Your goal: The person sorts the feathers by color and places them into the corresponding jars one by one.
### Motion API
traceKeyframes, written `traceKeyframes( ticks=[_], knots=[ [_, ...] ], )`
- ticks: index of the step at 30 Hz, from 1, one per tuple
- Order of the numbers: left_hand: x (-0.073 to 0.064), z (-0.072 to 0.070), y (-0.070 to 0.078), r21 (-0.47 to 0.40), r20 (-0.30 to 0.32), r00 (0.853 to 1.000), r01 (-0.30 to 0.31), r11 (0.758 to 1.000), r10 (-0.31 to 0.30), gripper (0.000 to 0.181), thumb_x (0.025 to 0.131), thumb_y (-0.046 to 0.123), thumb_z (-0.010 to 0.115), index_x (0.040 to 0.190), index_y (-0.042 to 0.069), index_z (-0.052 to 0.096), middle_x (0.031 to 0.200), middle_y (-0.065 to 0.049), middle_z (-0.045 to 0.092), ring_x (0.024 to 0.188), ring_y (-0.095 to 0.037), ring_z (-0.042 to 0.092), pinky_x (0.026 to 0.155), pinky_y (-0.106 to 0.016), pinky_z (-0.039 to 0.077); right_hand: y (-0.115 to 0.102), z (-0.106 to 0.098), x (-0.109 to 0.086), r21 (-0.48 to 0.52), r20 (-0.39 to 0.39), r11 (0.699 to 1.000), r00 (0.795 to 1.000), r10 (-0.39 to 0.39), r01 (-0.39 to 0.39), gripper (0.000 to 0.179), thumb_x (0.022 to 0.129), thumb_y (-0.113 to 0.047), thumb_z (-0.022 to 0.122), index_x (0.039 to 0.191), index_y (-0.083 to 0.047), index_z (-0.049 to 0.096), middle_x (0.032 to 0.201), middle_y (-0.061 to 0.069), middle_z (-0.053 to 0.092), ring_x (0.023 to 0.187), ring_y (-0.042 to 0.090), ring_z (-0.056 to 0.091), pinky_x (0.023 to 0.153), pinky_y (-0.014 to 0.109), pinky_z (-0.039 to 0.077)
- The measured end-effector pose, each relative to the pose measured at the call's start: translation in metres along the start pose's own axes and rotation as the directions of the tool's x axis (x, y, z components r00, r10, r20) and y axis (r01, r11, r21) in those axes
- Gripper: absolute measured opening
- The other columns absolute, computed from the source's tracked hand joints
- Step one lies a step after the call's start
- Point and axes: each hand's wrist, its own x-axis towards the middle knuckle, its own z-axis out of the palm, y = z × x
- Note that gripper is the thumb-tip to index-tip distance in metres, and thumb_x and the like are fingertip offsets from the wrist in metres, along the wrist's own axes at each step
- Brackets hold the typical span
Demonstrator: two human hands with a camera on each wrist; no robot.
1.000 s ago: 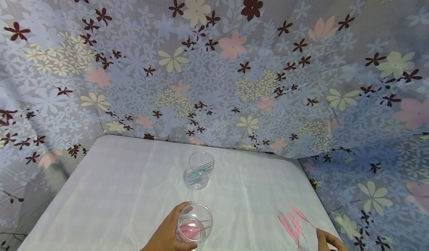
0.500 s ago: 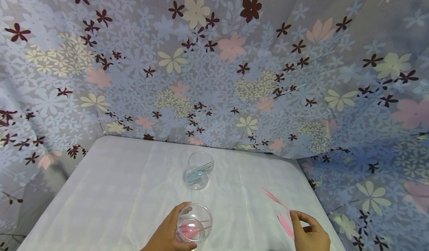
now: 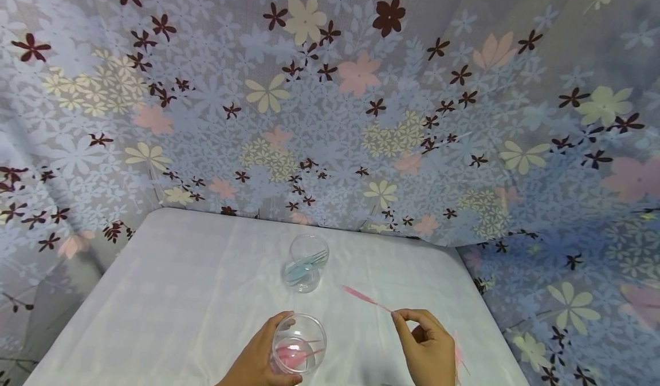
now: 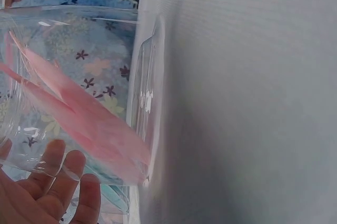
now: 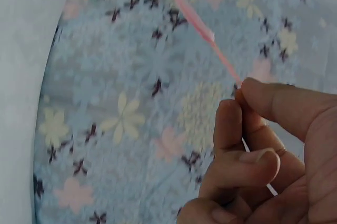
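My left hand grips a clear plastic cup near the front of the table. Inside that cup, pink feathers lean with their thin quills upward, as the left wrist view shows. To its right, my right hand pinches the quill of another pink feather between thumb and finger. This feather is in the air, its broad end pointing away to the left, apart from the cup. Further pink feathers lie on the table, partly hidden behind my right hand.
A second clear cup stands farther back, holding teal plastic forks. White cloth covers the table. Flower-patterned curtain hangs along its far edge and right side.
My right hand has moved left from the feathers on the table, carrying one pink feather nearer the held cup. The left hand and its cup have stayed in place.
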Motion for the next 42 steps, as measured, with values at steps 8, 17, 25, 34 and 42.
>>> traceKeyframes(
  ticks=[8,17,25,34,42],
  knots=[
    [0.000,-0.001,0.000,0.011,-0.015,1.000,-0.021,1.000,0.021,0.107,0.064,0.053,0.091,0.150,0.022,0.035,0.132,0.003,0.058,0.110,-0.009,0.058,0.091,-0.037,0.055,-0.017,0.013,-0.009,0.096,0.234,0.986,0.959,-0.158,0.139,0.020,0.083,-0.014,0.083,0.077,-0.030,0.073,0.078,-0.017,0.067,0.048,0.008,0.042,0.044,0.023,0.040],
    [0.000,0.000,-0.004,0.016,-0.001,1.000,-0.030,0.999,0.030,0.107,0.066,0.058,0.088,0.151,0.022,0.033,0.131,0.002,0.057,0.111,-0.010,0.058,0.091,-0.038,0.055,-0.023,0.023,-0.013,0.103,0.393,0.968,0.885,-0.250,0.227,0.025,0.081,-0.013,0.084,0.075,-0.035,0.072,0.075,-0.021,0.065,0.049,0.001,0.040,0.045,0.021,0.039],
    [0.000,0.001,-0.005,0.014,0.008,1.000,-0.011,1.000,0.011,0.107,0.067,0.057,0.088,0.151,0.024,0.032,0.132,-0.001,0.059,0.111,-0.010,0.057,0.091,-0.038,0.055,-0.025,0.033,-0.016,0.072,0.487,0.948,0.818,-0.305,0.310,0.022,0.082,-0.021,0.084,0.075,-0.037,0.071,0.074,-0.024,0.062,0.051,-0.003,0.041,0.047,0.019,0.041],
    [-0.001,0.000,-0.002,0.014,0.016,1.000,0.016,1.000,-0.017,0.107,0.065,0.053,0.090,0.151,0.024,0.033,0.133,0.001,0.058,0.110,-0.009,0.057,0.093,-0.038,0.055,-0.030,0.051,-0.026,0.066,0.556,0.922,0.753,-0.352,0.382,0.016,0.082,-0.023,0.082,0.074,-0.033,0.072,0.073,-0.025,0.060,0.054,-0.005,0.040,0.047,0.018,0.039],
    [-0.003,0.000,0.000,0.020,0.000,1.000,0.009,1.000,-0.009,0.107,0.065,0.049,0.091,0.152,0.025,0.032,0.135,0.004,0.056,0.112,-0.009,0.057,0.092,-0.037,0.055,-0.036,0.069,-0.036,0.057,0.577,0.897,0.719,-0.388,0.438,0.013,0.082,-0.024,0.080,0.072,-0.028,0.073,0.073,-0.026,0.058,0.059,-0.007,0.045,0.051,0.018,0.042]
  ],
)
